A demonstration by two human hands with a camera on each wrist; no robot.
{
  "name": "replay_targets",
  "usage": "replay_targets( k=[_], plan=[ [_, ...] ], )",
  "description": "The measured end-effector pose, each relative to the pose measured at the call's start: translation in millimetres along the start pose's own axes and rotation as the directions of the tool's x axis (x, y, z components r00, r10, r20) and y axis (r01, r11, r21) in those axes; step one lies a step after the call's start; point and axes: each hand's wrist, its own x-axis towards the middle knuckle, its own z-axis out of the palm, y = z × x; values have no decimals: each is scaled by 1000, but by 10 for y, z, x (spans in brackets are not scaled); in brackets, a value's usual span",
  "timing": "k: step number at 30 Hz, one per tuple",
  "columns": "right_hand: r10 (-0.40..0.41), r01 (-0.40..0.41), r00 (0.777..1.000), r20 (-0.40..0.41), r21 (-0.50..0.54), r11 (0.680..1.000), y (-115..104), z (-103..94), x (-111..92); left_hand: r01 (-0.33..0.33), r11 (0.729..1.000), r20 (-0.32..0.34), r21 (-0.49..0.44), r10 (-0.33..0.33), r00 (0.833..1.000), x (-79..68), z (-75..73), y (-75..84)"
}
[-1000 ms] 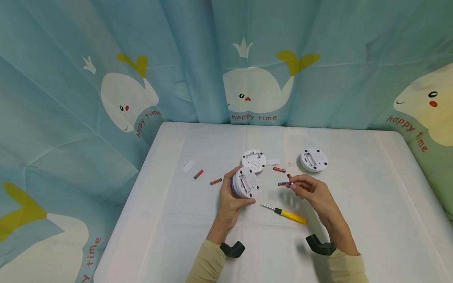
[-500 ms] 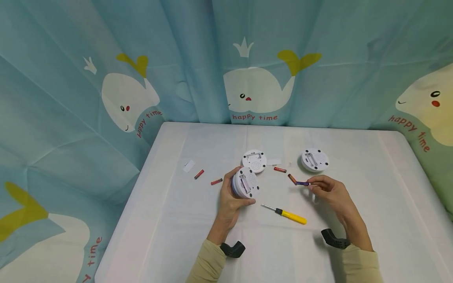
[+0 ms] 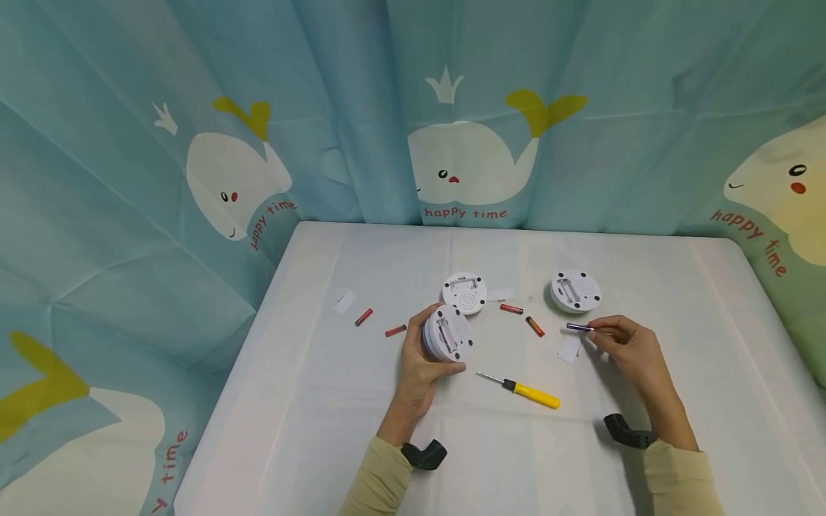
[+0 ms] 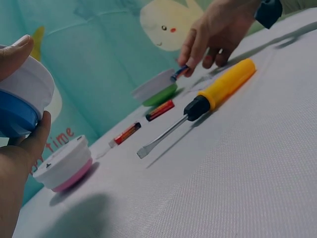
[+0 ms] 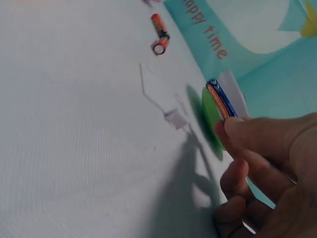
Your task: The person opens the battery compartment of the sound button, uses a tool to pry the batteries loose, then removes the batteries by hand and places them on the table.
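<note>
My left hand (image 3: 419, 365) grips a round white device (image 3: 448, 333) with a blue lower part, its battery compartment facing up; the left wrist view shows its blue side (image 4: 17, 114). Off to the right, my right hand (image 3: 629, 351) pinches a dark blue battery (image 3: 579, 327) between thumb and fingertips, above the table. In the right wrist view this battery (image 5: 221, 99) also has an orange stripe. Just below that hand lies a small white cover (image 3: 570, 349). Behind it is another round white device (image 3: 574, 291) with a green underside.
A third round device (image 3: 464, 293) stands behind my left hand. Red batteries (image 3: 364, 317) (image 3: 396, 330) lie on the left, with another two (image 3: 512, 309) (image 3: 535, 327) in the middle. A yellow screwdriver (image 3: 535, 395) lies in front. White covers (image 3: 345, 302) (image 3: 500, 294) lie farther back.
My right hand has moved right with the blue battery, away from the red battery. A white cover now shows on the table below it. The left hand stays put with the device.
</note>
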Motion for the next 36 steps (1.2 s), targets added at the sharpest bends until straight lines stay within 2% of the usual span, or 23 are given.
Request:
replay_targets(
  k=[4, 8, 12, 25, 32, 36],
  plan=[
    [-23, 18, 999, -41, -100, 995, -17, 7, 22, 5, 1000, -1, 8, -5, 1000, 0, -2, 1],
    [-55, 44, 997, -48, -207, 977, -37, 18, 43, 4, 1000, 0, 0, -4, 1000, -5, -7, -1],
    [-81, 67, 996, -43, -266, 962, -49, 28, 59, 5, 1000, 0, -15, -5, 1000, -7, -15, -3],
    [-160, 130, 986, -42, -402, 906, 9, 84, 63, 27, 1000, 16, -1, -27, 1000, -15, -36, 1],
    [-164, 130, 985, -44, -426, 895, -7, 102, 66, 59, 998, 52, -6, -59, 997, -17, -54, 12],
    [-164, 134, 986, -31, -440, 888, -22, 95, 62, 73, 997, 93, -7, -72, 993, -18, -80, 12]
  ],
)
